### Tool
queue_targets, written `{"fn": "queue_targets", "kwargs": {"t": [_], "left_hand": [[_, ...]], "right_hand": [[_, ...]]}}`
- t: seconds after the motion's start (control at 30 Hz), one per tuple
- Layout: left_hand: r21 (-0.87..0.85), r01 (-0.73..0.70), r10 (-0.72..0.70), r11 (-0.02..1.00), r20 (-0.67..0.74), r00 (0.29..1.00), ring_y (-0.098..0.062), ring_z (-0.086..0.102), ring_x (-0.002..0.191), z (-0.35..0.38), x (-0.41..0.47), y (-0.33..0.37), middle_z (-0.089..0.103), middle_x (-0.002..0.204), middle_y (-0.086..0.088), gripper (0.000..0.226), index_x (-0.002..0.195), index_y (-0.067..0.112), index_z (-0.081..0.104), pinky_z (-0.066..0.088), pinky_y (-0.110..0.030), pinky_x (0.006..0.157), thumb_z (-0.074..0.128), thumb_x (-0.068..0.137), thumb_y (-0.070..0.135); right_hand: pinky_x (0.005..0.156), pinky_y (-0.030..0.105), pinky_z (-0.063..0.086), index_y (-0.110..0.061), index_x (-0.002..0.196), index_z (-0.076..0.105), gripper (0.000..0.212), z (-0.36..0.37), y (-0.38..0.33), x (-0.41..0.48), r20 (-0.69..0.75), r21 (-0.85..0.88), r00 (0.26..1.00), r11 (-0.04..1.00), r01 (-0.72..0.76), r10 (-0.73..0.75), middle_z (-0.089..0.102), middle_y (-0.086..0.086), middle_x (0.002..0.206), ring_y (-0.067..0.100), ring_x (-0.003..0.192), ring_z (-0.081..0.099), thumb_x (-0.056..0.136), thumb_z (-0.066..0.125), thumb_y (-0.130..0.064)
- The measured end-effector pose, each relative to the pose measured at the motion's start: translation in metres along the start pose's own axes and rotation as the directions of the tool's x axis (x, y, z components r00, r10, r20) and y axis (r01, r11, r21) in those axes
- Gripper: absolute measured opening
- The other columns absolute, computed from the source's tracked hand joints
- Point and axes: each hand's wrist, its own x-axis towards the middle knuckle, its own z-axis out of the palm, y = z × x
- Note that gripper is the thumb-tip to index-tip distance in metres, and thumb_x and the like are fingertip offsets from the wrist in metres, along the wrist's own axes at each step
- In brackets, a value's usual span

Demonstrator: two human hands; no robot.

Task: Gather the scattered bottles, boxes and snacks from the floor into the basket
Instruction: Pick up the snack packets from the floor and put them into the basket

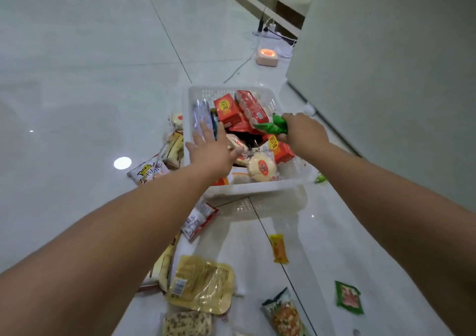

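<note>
A white plastic basket (260,185) stands on the tiled floor and holds red-orange boxes (228,110), a clear bottle (201,114) and a round bun in a clear wrapper (262,167). My right hand (304,129) is over the basket's right side, shut on green snack packets (274,125). My left hand (212,151) hovers over the basket's left edge with fingers spread and nothing in it. Snacks lie on the floor near me: a yellow flat pack (203,284), a red-and-white packet (199,218), a small yellow sachet (278,248) and a green sachet (348,297).
More packets lie left of the basket (150,171). A small green piece (320,179) sits at the basket's right corner. A white cabinet side (386,78) rises on the right. A pink device (267,56) and a power strip (269,30) with cables lie beyond.
</note>
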Motion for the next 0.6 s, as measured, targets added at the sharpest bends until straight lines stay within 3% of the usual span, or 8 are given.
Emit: {"fn": "queue_targets", "kwargs": {"t": [0.13, 0.2, 0.27, 0.37, 0.5, 0.6], "left_hand": [[0.094, -0.067, 0.071, 0.993, -0.044, 0.996, -0.031, -0.015, 0.146, 0.014, -0.01, -0.042, -0.02, 0.157, -0.014, 0.077, 0.152, 0.022, -0.011, -0.001, -0.048, 0.118, 0.022, 0.095, 0.062], [0.138, -0.052, 0.062, 0.989, -0.069, 0.996, -0.027, -0.019, 0.145, 0.019, -0.017, -0.068, -0.024, 0.157, -0.01, 0.077, 0.151, 0.022, -0.014, -0.006, -0.046, 0.117, 0.019, 0.094, 0.062], [0.165, -0.001, 0.019, 0.986, -0.11, 0.994, -0.026, -0.022, 0.144, 0.025, -0.027, -0.091, -0.026, 0.156, -0.007, 0.078, 0.15, 0.022, -0.017, -0.008, -0.045, 0.117, 0.019, 0.094, 0.062], [0.127, 0.073, -0.058, 0.989, -0.122, 0.991, -0.026, -0.022, 0.144, 0.041, -0.048, -0.118, -0.024, 0.157, -0.007, 0.077, 0.15, 0.023, -0.017, -0.009, -0.045, 0.116, 0.02, 0.094, 0.061], [0.105, 0.141, -0.137, 0.984, -0.05, 0.989, -0.026, -0.023, 0.144, 0.068, -0.088, -0.145, -0.026, 0.156, -0.007, 0.078, 0.149, 0.023, -0.02, -0.009, -0.046, 0.116, 0.019, 0.093, 0.062], [0.088, 0.163, -0.168, 0.983, 0.052, 0.984, -0.026, -0.021, 0.145, 0.092, -0.117, -0.157, -0.024, 0.157, -0.006, 0.081, 0.149, 0.024, -0.02, -0.007, -0.046, 0.116, 0.021, 0.092, 0.064]], "right_hand": [[0.089, 0.04, 0.038, -0.017, 0.139, 0.033, 0.061, 0.021, -0.021, 0.018, 0.105, 0.023, 0.994, 1.0, -0.003, 0.0, 0.035, 0.019, 0.135, 0.037, 0.124, 0.035, 0.087, 0.062, -0.031], [0.107, 0.046, 0.026, -0.03, 0.147, 0.016, 0.087, 0.037, -0.021, 0.015, 0.196, -0.038, 0.981, 0.999, 0.015, -0.007, 0.02, 0.017, 0.148, 0.038, 0.135, 0.021, 0.08, 0.07, -0.04], [0.114, 0.049, 0.013, -0.04, 0.148, -0.001, 0.103, 0.052, -0.012, 0.007, 0.238, -0.044, 0.971, 0.998, 0.037, -0.025, 0.008, 0.012, 0.154, 0.035, 0.143, 0.009, 0.076, 0.073, -0.044], [0.116, 0.052, 0.01, -0.038, 0.149, -0.002, 0.095, 0.074, 0.017, -0.006, 0.167, -0.056, 0.985, 0.998, 0.041, -0.031, 0.004, 0.012, 0.158, 0.031, 0.145, 0.004, 0.079, 0.061, -0.057], [0.11, 0.057, 0.021, -0.033, 0.148, 0.013, 0.097, 0.095, 0.057, -0.04, 0.031, -0.008, 0.997, 0.998, 0.07, -0.07, 0.02, 0.017, 0.154, 0.034, 0.141, 0.021, 0.067, 0.024, -0.085], [0.112, 0.059, 0.013, -0.031, 0.15, 0.011, 0.091, 0.113, 0.081, -0.083, 0.015, 0.004, 0.999, 1.0, 0.028, -0.028, 0.009, 0.013, 0.158, 0.03, 0.144, 0.012, 0.077, 0.047, -0.071]]}}
